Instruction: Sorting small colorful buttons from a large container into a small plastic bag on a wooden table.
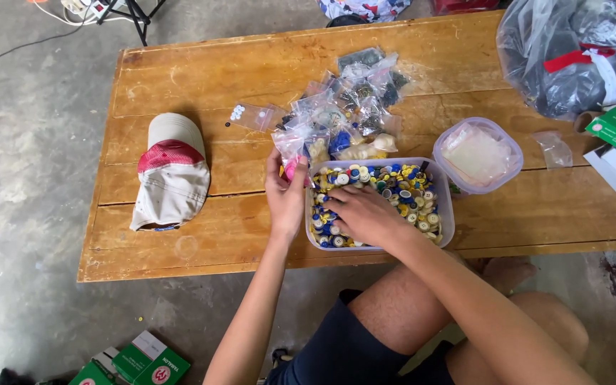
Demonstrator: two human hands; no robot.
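While left hand pinches small bag, right hand in buttons

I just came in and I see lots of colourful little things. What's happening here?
A person sits at a wooden table. Their right hand is down in a clear plastic tub full of blue, yellow and white buttons. Their left hand holds a small clear bag beside the tub. More little bags of buttons are piled behind it, and a cap lies to the left.
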